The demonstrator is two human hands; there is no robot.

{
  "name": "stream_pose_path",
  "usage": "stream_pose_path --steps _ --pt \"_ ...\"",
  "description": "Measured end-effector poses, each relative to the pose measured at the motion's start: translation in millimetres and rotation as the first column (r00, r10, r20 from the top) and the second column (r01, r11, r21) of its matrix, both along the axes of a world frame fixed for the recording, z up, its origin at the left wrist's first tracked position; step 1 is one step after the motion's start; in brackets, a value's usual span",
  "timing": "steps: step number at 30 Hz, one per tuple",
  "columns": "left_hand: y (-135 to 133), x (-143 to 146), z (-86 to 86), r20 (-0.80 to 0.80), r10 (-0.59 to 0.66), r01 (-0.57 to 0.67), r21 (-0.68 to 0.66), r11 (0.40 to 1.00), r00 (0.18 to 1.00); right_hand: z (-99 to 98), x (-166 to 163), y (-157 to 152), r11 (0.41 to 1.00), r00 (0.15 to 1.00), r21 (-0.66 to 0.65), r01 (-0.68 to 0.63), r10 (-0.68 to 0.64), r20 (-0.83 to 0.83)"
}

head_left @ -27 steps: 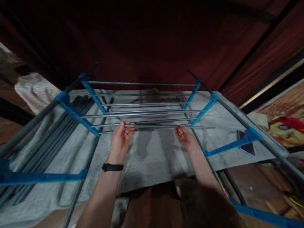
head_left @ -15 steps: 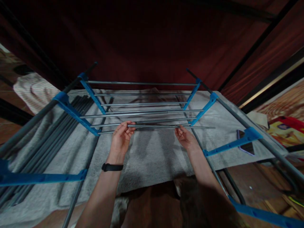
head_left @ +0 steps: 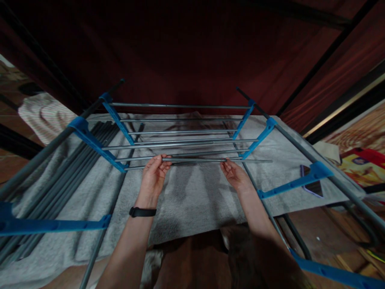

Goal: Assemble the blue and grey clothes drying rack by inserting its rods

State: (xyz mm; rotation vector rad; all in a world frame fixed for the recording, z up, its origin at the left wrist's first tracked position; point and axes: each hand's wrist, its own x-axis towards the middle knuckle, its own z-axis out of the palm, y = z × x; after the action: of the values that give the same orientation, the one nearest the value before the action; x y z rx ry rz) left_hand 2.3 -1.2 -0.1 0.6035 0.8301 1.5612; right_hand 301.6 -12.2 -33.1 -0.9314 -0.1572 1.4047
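A thin grey metal tube runs level between my hands, its right end sticking out past the right one. My left hand pinches its left end between thumb and fingers. Farther along, my right hand pinches the same tube. Just behind it stands a rack frame of blue plastic brackets joined by several grey crossbars. Two nearer brackets, one on the left and one on the right, carry no crossbars between them.
Several loose grey tubes lie bundled on the grey blanket at the left. A phone rests on the right side, behind a bracket. Dark red fabric hangs at the back. A colourful package sits at far right.
Almost nothing differs. My right hand has shifted very slightly left along the tube; the tube and rack hold their places.
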Motion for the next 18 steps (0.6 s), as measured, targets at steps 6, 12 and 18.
stream_pose_path --steps 6,12,18 --pt "-0.5 0.7 1.1 -0.001 -0.008 0.008 -0.019 1.000 1.000 -0.7 -0.1 -1.9 0.999 0.999 0.045 -0.031 0.030 0.032" --pt "-0.9 1.6 0.1 0.011 -0.009 0.009 -0.036 0.999 1.000 -0.4 -1.5 -1.8 0.998 0.999 0.048 -0.039 0.037 0.035" --pt "-2.3 2.5 0.6 -0.005 -0.021 0.021 -0.035 0.999 1.000 -0.1 -2.7 -1.7 0.999 0.999 0.040 -0.014 0.012 0.033"
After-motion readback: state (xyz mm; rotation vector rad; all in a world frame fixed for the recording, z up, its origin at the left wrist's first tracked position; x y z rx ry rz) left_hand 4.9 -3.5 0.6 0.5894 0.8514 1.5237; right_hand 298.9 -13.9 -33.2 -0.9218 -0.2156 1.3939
